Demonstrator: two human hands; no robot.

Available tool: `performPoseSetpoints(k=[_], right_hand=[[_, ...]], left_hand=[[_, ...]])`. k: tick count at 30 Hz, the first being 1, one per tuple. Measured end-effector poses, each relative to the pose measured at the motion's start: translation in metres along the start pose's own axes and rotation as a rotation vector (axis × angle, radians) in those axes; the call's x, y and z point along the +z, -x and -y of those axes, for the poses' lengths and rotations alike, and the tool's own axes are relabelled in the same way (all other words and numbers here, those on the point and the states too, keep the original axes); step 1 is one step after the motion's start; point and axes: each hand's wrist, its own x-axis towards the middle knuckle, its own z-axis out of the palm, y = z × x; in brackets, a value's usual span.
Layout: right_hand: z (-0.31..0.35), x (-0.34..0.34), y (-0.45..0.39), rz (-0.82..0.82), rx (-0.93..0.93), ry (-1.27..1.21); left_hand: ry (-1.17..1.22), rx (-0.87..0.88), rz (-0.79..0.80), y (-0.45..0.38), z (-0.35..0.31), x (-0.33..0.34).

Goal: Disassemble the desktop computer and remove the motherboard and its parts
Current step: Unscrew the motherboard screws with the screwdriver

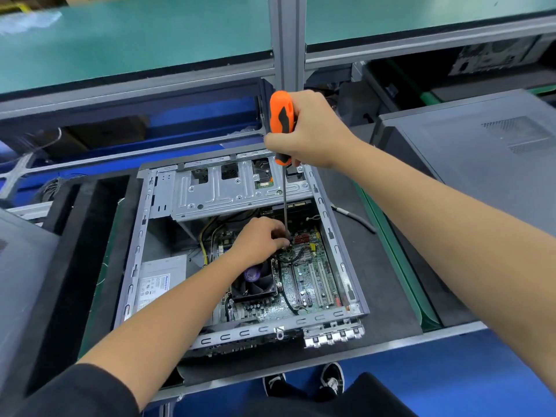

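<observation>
We find the computer case (240, 251) opened on the desk (376, 281), its motherboard (304, 284) and fan (255, 281) still mounted. Right hand (313, 130) grips the screwdriver (281, 127); left hand (258, 242) pinches at its tip. Removal remains outstanding.

Bright, even overhead light; sharp centre, bent and soft edges.

Light falls from above with soft, faint shadows. The case (240, 242) interior is crisp, darker under its drive bay (228, 191). Pale glare sits on the green shelf (135, 40) at top left, which is blurred. Wide-angle distortion bows the frame rails (421, 40) and stretches the forearms toward the corners.
</observation>
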Motion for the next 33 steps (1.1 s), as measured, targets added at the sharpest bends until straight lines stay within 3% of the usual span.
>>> performPoseSetpoints(k=[20,33], right_hand=[[-0.0003,0.0034,0.0004,0.017,-0.010,0.027],[0.0027,-0.0012,-0.0010,0.114,0.000,0.054]], left_hand=[[-0.072,0.073,0.036,-0.0051,0.0093,0.0037],[-0.122,0.083,0.030,-0.0059,0.0075,0.0041]])
